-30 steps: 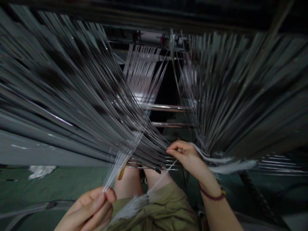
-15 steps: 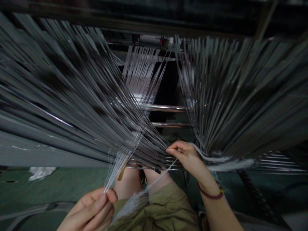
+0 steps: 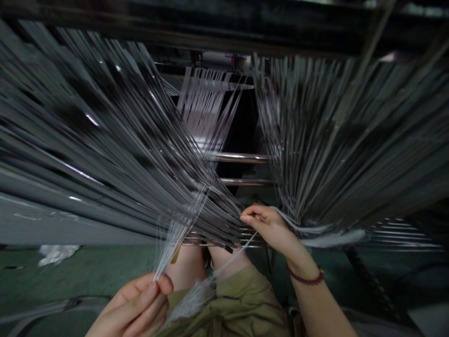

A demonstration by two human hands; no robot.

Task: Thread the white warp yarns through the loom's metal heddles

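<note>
At the lower left, my left hand (image 3: 136,302) is closed, thumb and forefinger pinching a bundle of white threads (image 3: 168,250) that fans up into the loom. My right hand (image 3: 268,227) is closed in a pinch at the lower edge of the left bank of thin grey heddle wires (image 3: 150,140). Out from beneath its fingers a single white thread (image 3: 247,245) slants down to a loose tuft of white yarn (image 3: 196,299) on my lap. What exactly lies between the right fingertips is too small to see. A small yellowish strip (image 3: 176,255) hangs beside the bundle.
Another bank of heddle wires (image 3: 326,140) spreads on the right. Metal rods (image 3: 242,158) cross the gap, with a sheet of white warp threads (image 3: 203,100) behind. A dark beam (image 3: 224,25) runs overhead. White scrap (image 3: 58,253) lies on the green floor (image 3: 105,264).
The view has shifted slightly. My right fingertips have moved a little left along the wire edge, and my left hand has edged slightly right and up, still pinching the threads.
</note>
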